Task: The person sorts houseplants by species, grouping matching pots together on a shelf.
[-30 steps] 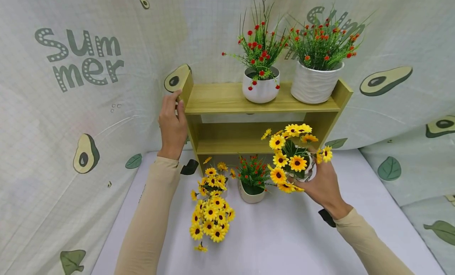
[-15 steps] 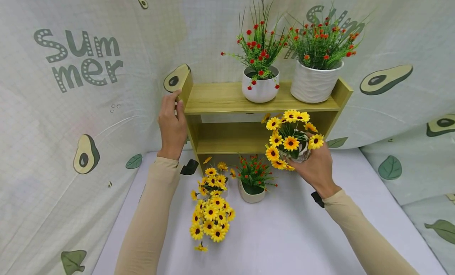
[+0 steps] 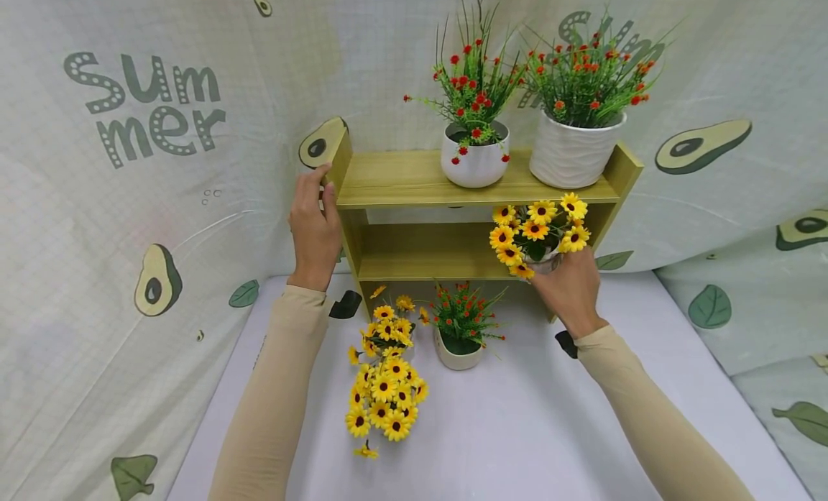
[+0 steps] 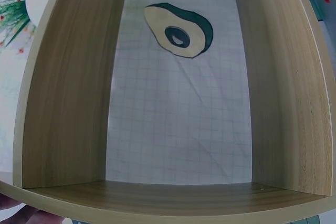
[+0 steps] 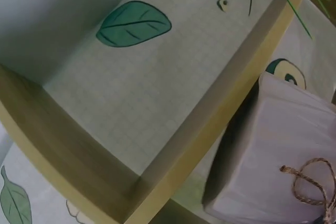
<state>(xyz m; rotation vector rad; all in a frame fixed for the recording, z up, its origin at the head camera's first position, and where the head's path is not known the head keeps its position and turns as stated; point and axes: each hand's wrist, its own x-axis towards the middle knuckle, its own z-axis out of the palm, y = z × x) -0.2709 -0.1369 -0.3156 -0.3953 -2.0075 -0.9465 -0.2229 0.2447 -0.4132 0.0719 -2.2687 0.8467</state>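
My right hand (image 3: pixel 572 289) grips a white pot of yellow artificial sunflowers (image 3: pixel 534 230) at the right side of the wooden shelf's middle opening. In the right wrist view the white pot (image 5: pixel 286 150), tied with a twine bow, is beside a shelf board. The flowers overlap the front edge of the top board. My left hand (image 3: pixel 313 231) holds the upper left side panel of the shelf (image 3: pixel 394 179), thumb near its front edge. Part of that hand's fingers (image 4: pixel 31 216) shows under the panel in the left wrist view.
Two white pots with red flowers, one smooth (image 3: pixel 475 163) and one ribbed (image 3: pixel 572 156), stand on the top board. Below, a small red-flowered pot (image 3: pixel 458 354) and yellow sunflowers (image 3: pixel 388 393) stand on the white table (image 3: pixel 517 443). An avocado-print cloth (image 3: pixel 213 199) hangs behind.
My right hand has carried the sunflower pot forward and slightly left, from in front of the shelf to its middle opening. My left hand stays at the side panel.
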